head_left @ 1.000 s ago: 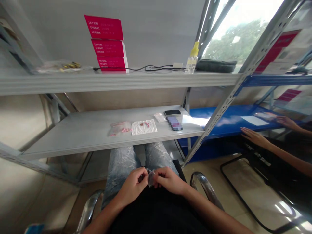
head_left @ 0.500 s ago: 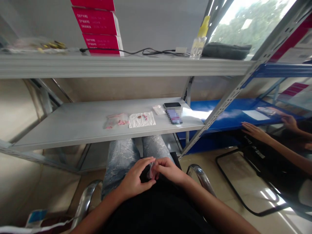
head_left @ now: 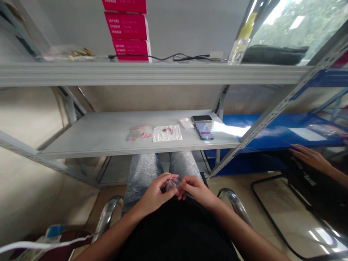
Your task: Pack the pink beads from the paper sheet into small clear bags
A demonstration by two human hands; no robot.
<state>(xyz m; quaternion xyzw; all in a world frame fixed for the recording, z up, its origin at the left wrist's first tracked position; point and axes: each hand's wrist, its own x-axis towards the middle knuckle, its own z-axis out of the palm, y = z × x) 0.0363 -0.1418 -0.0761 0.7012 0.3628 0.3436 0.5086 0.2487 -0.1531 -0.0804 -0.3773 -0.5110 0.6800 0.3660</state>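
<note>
Over my lap, both hands hold a small clear plastic bag (head_left: pixel 172 183) between them. The fingers and thumb of my left hand (head_left: pixel 159 190) grip its left side. On its right side, my right hand (head_left: pixel 194 188) pinches the edge with thumb and forefinger. A thin pale curve shows in the bag, too small to name. On the grey shelf (head_left: pixel 95 139) ahead lies a white paper sheet (head_left: pixel 161 137) with small red and brown beads. Left of it rests a clear bag (head_left: pixel 140 132) of pink beads.
Behind the sheet are another small clear bag (head_left: pixel 186 123), a dark phone (head_left: pixel 201 118) and a pixelated phone-like item (head_left: pixel 203 131). Red boxes (head_left: pixel 127 27), a cable (head_left: pixel 165 57) and a spray bottle (head_left: pixel 240 43) stand on the upper shelf. A co-worker's hand (head_left: pixel 308 156) is at the right.
The view has swung left, so the scene sits further right. My hands have spread the small bag flatter, and its clear face shows more.
</note>
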